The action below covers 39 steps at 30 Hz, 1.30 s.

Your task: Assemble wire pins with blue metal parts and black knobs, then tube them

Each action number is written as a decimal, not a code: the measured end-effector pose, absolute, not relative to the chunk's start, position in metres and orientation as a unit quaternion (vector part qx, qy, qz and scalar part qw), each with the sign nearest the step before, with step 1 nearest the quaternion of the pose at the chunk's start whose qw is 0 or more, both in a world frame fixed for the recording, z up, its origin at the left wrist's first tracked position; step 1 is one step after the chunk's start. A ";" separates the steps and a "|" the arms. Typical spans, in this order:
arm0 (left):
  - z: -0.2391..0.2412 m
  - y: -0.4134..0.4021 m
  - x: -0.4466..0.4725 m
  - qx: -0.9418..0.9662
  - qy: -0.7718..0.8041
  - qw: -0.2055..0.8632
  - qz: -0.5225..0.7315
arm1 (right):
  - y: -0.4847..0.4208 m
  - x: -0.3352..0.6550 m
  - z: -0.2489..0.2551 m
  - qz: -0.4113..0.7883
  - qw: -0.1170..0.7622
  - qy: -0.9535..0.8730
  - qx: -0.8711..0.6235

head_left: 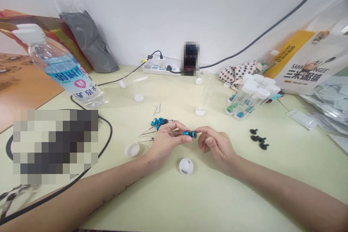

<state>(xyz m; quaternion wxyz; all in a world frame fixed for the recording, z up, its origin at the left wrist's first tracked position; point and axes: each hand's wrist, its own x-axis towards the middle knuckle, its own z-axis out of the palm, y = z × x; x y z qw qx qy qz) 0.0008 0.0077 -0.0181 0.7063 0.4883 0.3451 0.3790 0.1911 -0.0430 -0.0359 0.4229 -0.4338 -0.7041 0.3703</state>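
A: The left hand (164, 143) has a firm pinch on the blue-and-black cylindrical piece (190, 134), just beyond the small white cup (186, 166)! A thin rod runs out of it to the left.

B: And the right hand (219, 146)?

A: Beyond the cup and to its right, fingers curled, index fingertip right up at the piece's black end disc. Touching or a hair short, I can't tell, nor whether anything is tucked behind that thumb.

B: Where's the danger?

A: The pinch, I'd say! It's all thumb and fingertips, so a hard push on that disc could tip the piece or squirt it loose. Straight down from there, it might clip the cup.

B: Which holds tiny dark bits (185, 171)!

A: Exactly. The cup sits open, near both wrists; a forearm dropping low could tip it and scatter them.

B: Trouble on the left as well?

A: Beyond the cup and left of it, blue metal parts (157, 123) lie bunched right by the left hand, thin rods (146, 130) poking out. A sideways sweep could snag one and drag the bunch.

B: And those black disc-headed parts (259, 139)?

A: Well right of the cup, loose on the worktop (217, 203); only a wide swing of the right arm would likely trouble them.
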 end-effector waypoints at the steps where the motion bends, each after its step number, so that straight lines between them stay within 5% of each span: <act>1: -0.017 0.008 0.001 0.487 0.347 0.707 0.379 | -0.043 0.191 -0.036 0.369 0.423 -0.703 -0.437; 39: -0.023 0.009 0.000 0.489 0.344 0.702 0.386 | -0.040 0.189 -0.039 0.380 0.425 -0.699 -0.432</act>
